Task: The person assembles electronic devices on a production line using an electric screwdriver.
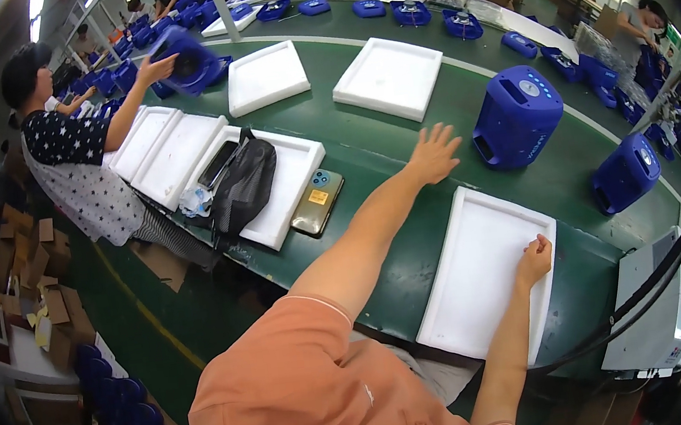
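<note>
Plainly, left hand open, fingers spread, reaching toward the blue speaker on the belt; right hand curled, pinning the foam tray, so a one-handed grab could tip the speaker.

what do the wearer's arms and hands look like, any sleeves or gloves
Both arms are bare below short salmon-orange sleeves with thin pale trim at the cuffs. The left hand and right hand wear no gloves; no watch, rings or markings show.
</note>
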Demonstrator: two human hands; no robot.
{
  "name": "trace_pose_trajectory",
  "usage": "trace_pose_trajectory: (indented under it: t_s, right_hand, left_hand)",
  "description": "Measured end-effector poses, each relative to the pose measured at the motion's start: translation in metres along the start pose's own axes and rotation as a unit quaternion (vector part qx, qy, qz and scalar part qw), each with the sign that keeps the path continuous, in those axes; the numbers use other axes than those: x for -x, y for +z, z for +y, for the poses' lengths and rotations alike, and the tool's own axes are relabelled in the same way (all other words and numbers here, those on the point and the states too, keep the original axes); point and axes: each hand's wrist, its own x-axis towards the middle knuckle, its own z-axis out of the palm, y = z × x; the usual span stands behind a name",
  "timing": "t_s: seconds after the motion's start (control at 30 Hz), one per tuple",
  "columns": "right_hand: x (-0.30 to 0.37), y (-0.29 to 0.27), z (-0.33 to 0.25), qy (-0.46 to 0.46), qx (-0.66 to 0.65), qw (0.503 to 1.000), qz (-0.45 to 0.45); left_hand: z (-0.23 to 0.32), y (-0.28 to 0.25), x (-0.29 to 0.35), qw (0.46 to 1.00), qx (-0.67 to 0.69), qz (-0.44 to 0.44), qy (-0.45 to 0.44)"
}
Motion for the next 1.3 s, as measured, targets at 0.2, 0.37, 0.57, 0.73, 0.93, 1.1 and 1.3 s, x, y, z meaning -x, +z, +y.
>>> trace_pose_trajectory:
  t_s: [0.2,0.37,0.57,0.73,0.93,1.1,1.3]
  right_hand:
    - [0.007,0.005,-0.013,-0.012,-0.01,0.999,-0.039]
    - [0.01,0.002,-0.007,-0.004,-0.003,0.998,-0.055]
    - [0.007,0.003,-0.007,-0.053,0.05,0.994,-0.08]
    - [0.005,0.003,-0.005,-0.062,0.042,0.993,-0.09]
    - [0.007,0.003,-0.005,-0.072,0.033,0.993,-0.09]
    - [0.013,0.027,-0.026,-0.081,0.023,0.996,-0.032]
    - [0.111,0.132,-0.175,-0.327,0.008,0.912,-0.247]
  left_hand:
    - [-0.044,0.051,0.092,0.966,0.161,0.121,-0.165]
    - [-0.038,0.049,0.087,0.973,0.143,0.112,-0.141]
    - [-0.041,0.05,0.086,0.973,0.144,0.117,-0.136]
    - [-0.042,0.05,0.086,0.974,0.142,0.116,-0.135]
    - [-0.043,0.05,0.089,0.973,0.153,0.103,-0.136]
    - [-0.054,0.055,0.09,0.967,0.181,0.151,-0.101]
    - [-0.117,0.024,0.046,0.812,0.408,0.317,-0.271]
